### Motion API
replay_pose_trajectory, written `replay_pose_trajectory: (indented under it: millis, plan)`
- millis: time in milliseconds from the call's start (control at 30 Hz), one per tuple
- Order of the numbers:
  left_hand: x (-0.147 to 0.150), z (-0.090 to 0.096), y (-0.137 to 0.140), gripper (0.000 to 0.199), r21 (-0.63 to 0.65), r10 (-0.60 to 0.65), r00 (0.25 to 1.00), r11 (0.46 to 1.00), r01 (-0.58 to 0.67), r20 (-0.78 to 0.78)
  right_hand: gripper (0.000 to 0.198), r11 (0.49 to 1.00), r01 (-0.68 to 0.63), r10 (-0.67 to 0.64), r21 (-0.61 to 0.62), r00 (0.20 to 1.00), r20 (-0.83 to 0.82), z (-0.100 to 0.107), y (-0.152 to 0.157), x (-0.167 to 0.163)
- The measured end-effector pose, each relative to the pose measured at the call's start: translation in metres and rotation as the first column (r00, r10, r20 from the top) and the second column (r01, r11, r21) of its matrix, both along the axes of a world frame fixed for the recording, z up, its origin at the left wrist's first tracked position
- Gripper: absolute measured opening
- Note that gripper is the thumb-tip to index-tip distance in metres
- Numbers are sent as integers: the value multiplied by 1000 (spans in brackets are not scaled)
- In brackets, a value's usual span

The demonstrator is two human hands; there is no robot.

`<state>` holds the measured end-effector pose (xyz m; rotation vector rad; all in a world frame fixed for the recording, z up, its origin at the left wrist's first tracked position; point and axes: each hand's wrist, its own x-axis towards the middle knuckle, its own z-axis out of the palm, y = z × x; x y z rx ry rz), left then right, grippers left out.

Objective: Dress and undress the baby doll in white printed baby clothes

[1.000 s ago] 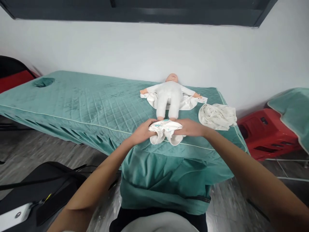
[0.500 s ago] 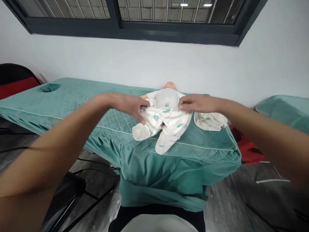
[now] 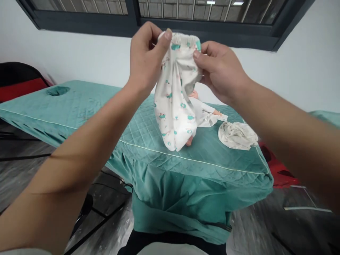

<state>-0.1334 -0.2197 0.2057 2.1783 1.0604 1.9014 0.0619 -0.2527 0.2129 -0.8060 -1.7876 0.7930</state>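
Observation:
Baby pants [image 3: 176,95], white with a teal and pink print, hang in front of me by their gathered waistband. My left hand [image 3: 150,53] pinches the left end of the band between thumb and fingers. At the other end, my right hand [image 3: 219,65] is closed on the band. Behind the pants lies a baby doll [image 3: 204,109] in a white top, on its back. The pants hide most of it; part of its head, one arm and a foot show. A crumpled whitish cloth item [image 3: 237,135] rests to the doll's right.
A teal quilted massage bed [image 3: 132,120] with a face hole [image 3: 57,91] stretches along the white wall, under a dark-framed window [image 3: 212,26]. A black and red chair [image 3: 21,81] stands at far left. Something red [image 3: 277,170] is beyond the bed's right end.
Both hands have risen from the doll with the pants, which were spread over its lower body. The pants now hang upright, and the view has shifted slightly.

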Motion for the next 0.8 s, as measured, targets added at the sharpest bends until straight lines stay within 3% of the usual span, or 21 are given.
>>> replay_pose_trajectory:
  millis: [100, 200, 300, 367, 500, 600, 733, 800]
  plan:
    - [6, -9, 3, 27, 23, -99, 988, 995, 97, 116, 10, 994, -107, 105, -19, 989, -103, -8, 9, -21]
    - [5, -26, 7, 34, -13, -63, 989, 998, 65, 131, 23, 977, -208, 201, -46, 971, -127, -26, 23, -32]
    - [-4, -57, 19, 49, -188, 3, 995, 982, 15, 96, 43, 972, -235, 234, -25, 971, -46, -60, 35, -35]
    - [-14, -86, 27, 56, -313, -45, 996, 947, 68, 79, 50, 976, -218, 218, -6, 975, 55, -91, 36, -32]
    - [-31, -151, 34, 48, -491, -108, 993, 868, 71, -46, 31, 999, 14, -5, -33, 966, 258, -155, 33, -11]
    - [-31, -189, 37, 43, -648, -79, 997, 760, 52, -13, 29, 978, 205, -204, 26, 935, 292, -189, 53, 11]
    - [-11, -209, 50, 33, -712, -58, 968, 668, 218, 242, 48, 895, 405, -446, 187, 808, 385, -214, 112, 42]
    - [5, -212, 60, 29, -746, -57, 944, 597, 293, 324, 66, 851, 499, -518, 165, 740, 429, -221, 146, 54]
